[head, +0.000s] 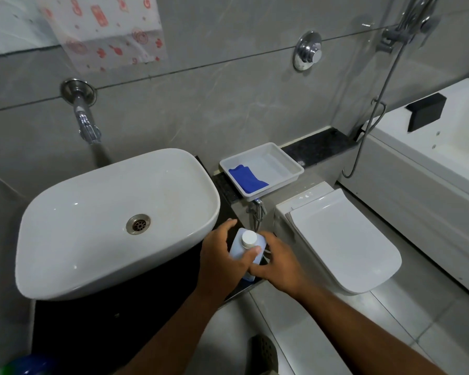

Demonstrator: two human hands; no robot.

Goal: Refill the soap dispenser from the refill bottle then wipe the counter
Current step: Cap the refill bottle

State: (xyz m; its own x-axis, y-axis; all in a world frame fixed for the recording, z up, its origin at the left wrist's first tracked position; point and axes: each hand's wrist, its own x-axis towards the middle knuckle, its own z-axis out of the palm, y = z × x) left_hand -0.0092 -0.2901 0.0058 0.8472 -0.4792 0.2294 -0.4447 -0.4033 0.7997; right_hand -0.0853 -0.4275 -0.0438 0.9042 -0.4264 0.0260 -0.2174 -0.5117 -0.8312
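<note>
Dim, even light; soft blur, wide-angle bending at edges

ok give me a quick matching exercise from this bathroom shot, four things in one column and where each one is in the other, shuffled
Things:
1. blue cloth
2. bottle
3. drain
4. tap

Places:
A. on the wall above the basin
B. between the two hands
C. in the white tray
D. at the bottom of the basin

Pairs: 1-C, 2-B, 3-D, 4-A
</note>
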